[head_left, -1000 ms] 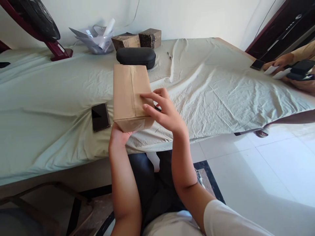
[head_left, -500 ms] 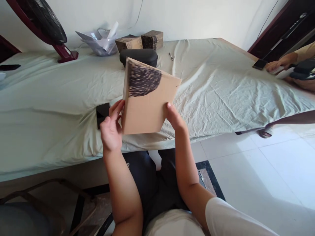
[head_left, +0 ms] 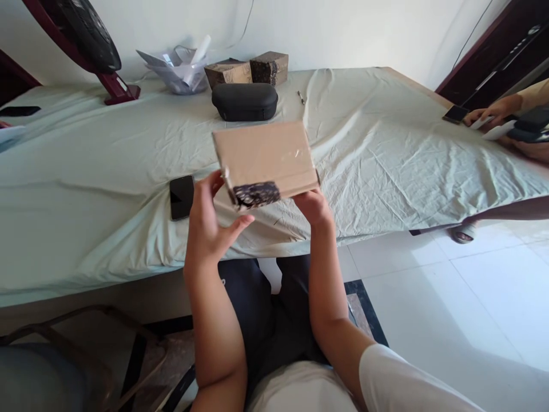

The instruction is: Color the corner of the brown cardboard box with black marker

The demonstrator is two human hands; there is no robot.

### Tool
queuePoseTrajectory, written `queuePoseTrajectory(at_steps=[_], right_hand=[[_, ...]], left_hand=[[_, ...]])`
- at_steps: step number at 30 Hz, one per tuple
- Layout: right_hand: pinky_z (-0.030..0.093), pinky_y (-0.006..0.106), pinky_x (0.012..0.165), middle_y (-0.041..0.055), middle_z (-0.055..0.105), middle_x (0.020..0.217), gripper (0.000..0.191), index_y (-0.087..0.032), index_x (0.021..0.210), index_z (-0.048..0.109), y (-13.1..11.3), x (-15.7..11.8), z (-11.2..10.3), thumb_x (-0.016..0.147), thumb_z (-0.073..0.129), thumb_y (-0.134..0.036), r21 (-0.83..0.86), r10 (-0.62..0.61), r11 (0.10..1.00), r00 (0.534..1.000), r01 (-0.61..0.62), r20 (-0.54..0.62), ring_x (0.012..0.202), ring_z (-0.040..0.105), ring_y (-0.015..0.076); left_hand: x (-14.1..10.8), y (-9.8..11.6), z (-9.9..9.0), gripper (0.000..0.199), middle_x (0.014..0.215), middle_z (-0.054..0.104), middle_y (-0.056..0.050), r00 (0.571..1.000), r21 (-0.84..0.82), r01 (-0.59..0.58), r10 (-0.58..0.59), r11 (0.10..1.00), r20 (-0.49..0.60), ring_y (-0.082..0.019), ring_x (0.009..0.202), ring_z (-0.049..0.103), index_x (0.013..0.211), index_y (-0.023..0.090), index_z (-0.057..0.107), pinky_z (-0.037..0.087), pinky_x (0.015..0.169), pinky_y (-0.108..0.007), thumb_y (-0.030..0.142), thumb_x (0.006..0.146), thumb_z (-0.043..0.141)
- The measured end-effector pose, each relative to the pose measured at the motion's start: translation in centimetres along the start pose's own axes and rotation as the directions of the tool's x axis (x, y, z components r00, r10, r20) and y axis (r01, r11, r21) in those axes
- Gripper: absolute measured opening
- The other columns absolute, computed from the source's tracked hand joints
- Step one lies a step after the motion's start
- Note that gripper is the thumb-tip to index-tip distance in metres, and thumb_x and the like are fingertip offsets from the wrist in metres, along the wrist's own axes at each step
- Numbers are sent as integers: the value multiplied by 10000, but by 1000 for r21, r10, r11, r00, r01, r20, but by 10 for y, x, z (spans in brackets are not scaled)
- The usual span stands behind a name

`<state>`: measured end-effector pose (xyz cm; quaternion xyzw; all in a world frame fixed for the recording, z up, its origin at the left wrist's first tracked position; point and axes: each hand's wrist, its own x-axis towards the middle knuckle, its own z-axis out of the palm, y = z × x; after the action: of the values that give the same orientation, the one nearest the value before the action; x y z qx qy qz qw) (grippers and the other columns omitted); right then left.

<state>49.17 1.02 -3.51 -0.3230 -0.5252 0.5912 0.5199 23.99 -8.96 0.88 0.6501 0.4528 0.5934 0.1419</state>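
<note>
A brown cardboard box (head_left: 266,154) with a patch of black scribble on its near edge is held up above the cloth-covered table. My right hand (head_left: 315,205) grips it at the near right corner, the fingers partly hidden underneath. At the near left corner, my left hand (head_left: 208,217) has its thumb stretched away from the fingers. Those fingertips reach the box's left side, and whether they press on it I cannot tell. A dark phone (head_left: 182,197) lies on the cloth just left of my left hand.
Behind the box sit a black zip case (head_left: 245,102), two patterned boxes (head_left: 269,67) and a clear basket of papers (head_left: 182,77). A fan (head_left: 115,86) stands at back left, a pen (head_left: 301,98) further right. Another person's hand (head_left: 500,109) is at the right edge by a dark phone (head_left: 455,114).
The box has been tipped and turned, so a different face shows and the scribble is now at the near edge. My left thumb has spread out; my right hand has shifted under the corner.
</note>
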Motion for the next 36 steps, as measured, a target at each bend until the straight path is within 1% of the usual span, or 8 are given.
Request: queuePoseTrajectory(at_steps=[3,5,12,20,26,30,33,36], right_hand=[[609,581,1226,52,728,1617,864,-398,1580,628,-5,-4,-1,760,860,-535,29,-107,994,991,105,77,1475,679,361],[601,582,1242,58,666,1718,871,-393,1601,601,-8,-6,1,787,867,-557,18,-150,989,981,149,120,1531,653,359],[605,605,1246,109,644,1761,992,-368,1617,580,-12,-7,8,761,906,-750,-83,-93,991,989,103,111,1639,585,398],[552,672,1320,77,562,1840,1039,-404,1657,579,-5,-3,9,741,948,-726,-148,-90,985,996,92,22,1741,469,430],[551,694,1323,59,579,1798,1073,-432,1682,553,10,0,6,735,916,-780,-90,-149,985,989,150,20,1723,489,420],[556,685,1317,63,607,1757,1087,-420,1703,538,16,2,11,741,853,-819,-119,-133,984,991,132,3,1677,540,412],[573,664,1300,60,657,1705,1052,-427,1706,543,19,3,10,759,839,-777,-70,-132,989,991,133,22,1595,618,394],[554,627,1334,63,707,1661,928,-406,1647,625,20,3,3,821,809,-787,-81,-132,987,989,136,61,1609,614,387]], left_hand=[[-1,-10,3,887,1580,687,-182,998,-83,63,-65,995,-22,-424,1475,683,1619,298,625,527,1298,-586,815,929,834],[0,-11,6,790,1574,690,-163,995,-117,73,-79,991,-53,-420,1539,637,1584,316,656,467,1361,-576,793,970,793],[-1,-14,14,685,1608,657,-74,985,-266,117,-146,957,-88,-370,1569,589,1565,396,620,439,1401,-525,598,950,843],[-5,-34,39,680,1585,629,-80,955,-276,219,-263,936,-135,-328,1523,605,1546,377,546,461,1369,-507,408,904,767],[-5,-29,41,689,1645,596,-55,949,-372,227,-291,900,-124,-323,1560,586,1558,424,509,478,1360,-500,426,909,740],[-2,-17,43,606,1569,630,-73,943,-267,209,-267,941,-200,-328,1534,601,1521,380,547,494,1347,-486,457,950,738],[-1,-10,45,612,1538,642,-89,944,-236,188,-241,953,-224,-329,1485,625,1519,350,558,538,1294,-482,581,991,764],[-1,-8,40,789,1607,619,-100,956,-288,187,-241,939,-168,-343,1498,630,1584,375,577,574,1254,-475,837,969,753]])
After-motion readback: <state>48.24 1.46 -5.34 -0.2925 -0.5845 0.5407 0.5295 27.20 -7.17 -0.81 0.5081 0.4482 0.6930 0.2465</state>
